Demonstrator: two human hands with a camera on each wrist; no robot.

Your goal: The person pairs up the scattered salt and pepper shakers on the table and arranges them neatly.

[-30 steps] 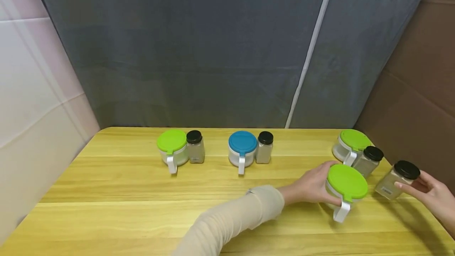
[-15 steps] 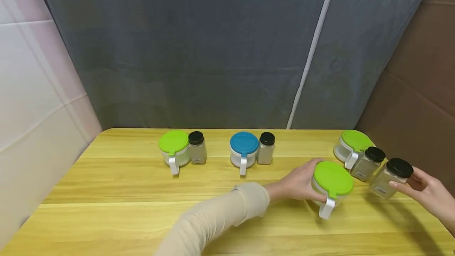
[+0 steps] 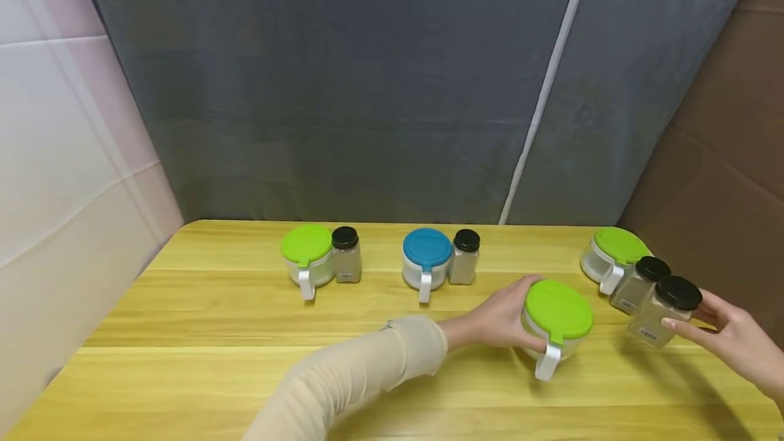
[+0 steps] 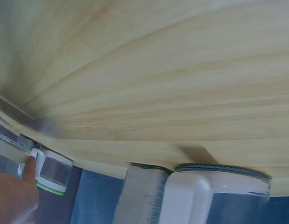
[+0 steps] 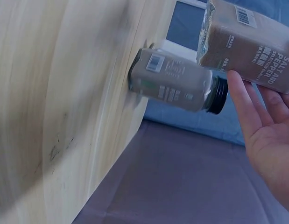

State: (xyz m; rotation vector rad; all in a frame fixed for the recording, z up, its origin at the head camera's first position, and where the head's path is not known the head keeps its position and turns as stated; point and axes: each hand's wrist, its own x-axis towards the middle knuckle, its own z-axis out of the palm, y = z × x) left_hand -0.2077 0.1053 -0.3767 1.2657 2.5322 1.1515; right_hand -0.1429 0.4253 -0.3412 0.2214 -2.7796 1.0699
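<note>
Both hands loaded. Left hand [image 3: 502, 320] grips the held green-lidded canister [image 3: 559, 310] round the body, thumb on the near side beside the white handle. Canister tilts; looks lifted, but can't confirm it's fully off the table [image 3: 245, 359]. Right hand [image 3: 729, 340] holds the salt-and-pepper jar [image 3: 661, 313], thumb on the near face; black lid up, body leaning. It's clear of the table; the right wrist view has its base up in the air, label readable.

Layout: rear row has canister-plus-jar pairs. Left green-lidded canister [image 3: 307, 247] with left jar [image 3: 347, 263], blue-lidded canister [image 3: 427, 249] with middle jar [image 3: 464, 265], and at right the rear green-lidded canister [image 3: 617, 250] with rear right jar [image 3: 633, 286]. The held pair sits forward of that right-hand one.

Step, my read: mid-carry on both sides, neither item set down. A set-down would call for levelling the canister and squaring the jar upright before lowering, lids up, then letting go. Watch the right side: salt-and-pepper jar overlaps the rear right jar in view, gap can't be judged. Lean or swing there could knock it. Canister side has more room.
</note>
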